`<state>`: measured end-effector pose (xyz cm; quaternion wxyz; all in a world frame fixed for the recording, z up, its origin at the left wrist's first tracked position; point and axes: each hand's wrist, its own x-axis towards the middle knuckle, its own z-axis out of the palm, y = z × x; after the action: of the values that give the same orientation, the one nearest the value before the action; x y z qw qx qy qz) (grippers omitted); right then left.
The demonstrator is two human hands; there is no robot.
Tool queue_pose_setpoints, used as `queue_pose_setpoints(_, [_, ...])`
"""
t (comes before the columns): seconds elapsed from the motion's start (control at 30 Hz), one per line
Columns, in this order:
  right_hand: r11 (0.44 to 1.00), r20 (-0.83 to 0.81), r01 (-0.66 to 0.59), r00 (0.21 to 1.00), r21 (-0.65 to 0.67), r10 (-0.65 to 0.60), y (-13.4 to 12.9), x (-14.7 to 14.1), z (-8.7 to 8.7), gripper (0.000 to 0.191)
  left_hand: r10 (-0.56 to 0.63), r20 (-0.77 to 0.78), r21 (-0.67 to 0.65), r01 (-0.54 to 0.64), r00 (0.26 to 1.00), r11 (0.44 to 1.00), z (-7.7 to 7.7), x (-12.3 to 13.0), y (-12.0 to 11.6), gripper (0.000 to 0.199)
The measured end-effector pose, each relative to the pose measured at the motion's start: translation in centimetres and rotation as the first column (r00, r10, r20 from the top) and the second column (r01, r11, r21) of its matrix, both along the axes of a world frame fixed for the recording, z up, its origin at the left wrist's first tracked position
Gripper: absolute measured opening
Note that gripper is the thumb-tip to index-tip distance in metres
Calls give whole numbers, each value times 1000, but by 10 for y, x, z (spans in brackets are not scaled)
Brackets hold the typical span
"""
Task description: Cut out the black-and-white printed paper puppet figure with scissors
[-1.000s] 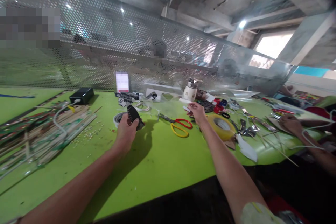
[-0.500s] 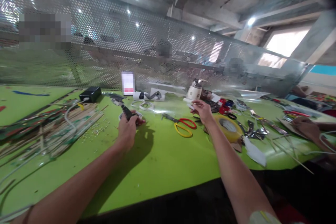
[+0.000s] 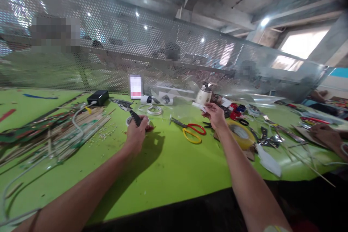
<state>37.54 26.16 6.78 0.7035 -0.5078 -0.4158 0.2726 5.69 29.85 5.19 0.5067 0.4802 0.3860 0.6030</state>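
My left hand is closed around the near end of a long dark piece, whose far end looks grey and ragged; its kind is unclear. Part of a pale ring, like a tape roll, shows beside these fingers. Between thumb and fingers, my right hand pinches a small white strip above the green table. Between the hands lie scissors with one red and one yellow handle, blades pointing away. Just behind the right hand stands a cream container with a dark top.
A wide roll of clear tape lies by my right forearm. Thin sticks and a black power adapter with a white cable are at left. A lit phone stands behind. Another person's hand is far right.
The whole view has shifted slightly, so the things appear a little further right. Both hands keep their hold, with little movement against the table.
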Motion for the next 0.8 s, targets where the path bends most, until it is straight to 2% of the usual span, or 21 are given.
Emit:
queue_pose_setpoints(0.23, [998,39,1,999,-70,2,-2,-3,1,14,-60,12,-8,60,998,998,6,0,-7,32])
queue_pose_setpoints(0.4, [979,176,60,984,-196,-25,1,1,-3,20,-128,-29,-23,127,991,992,9,1,-13,36])
queue_pose_setpoints(0.53, [911,359,204,931,-359,-67,6,8,-16,22,-199,-91,-38,196,976,980,9,2,-17,44])
queue_pose_setpoints(0.63, [845,519,377,843,-378,-143,10,15,-23,23,-270,-153,-61,264,951,963,7,3,-18,49])
queue_pose_setpoints(0.7, [805,603,474,775,-356,-189,14,20,-21,27,-324,-189,-93,312,927,946,6,3,-19,48])
queue_pose_setpoints(0.8, [761,673,555,707,-337,-218,27,32,-7,27,-421,-210,-166,393,882,905,4,3,-23,46])
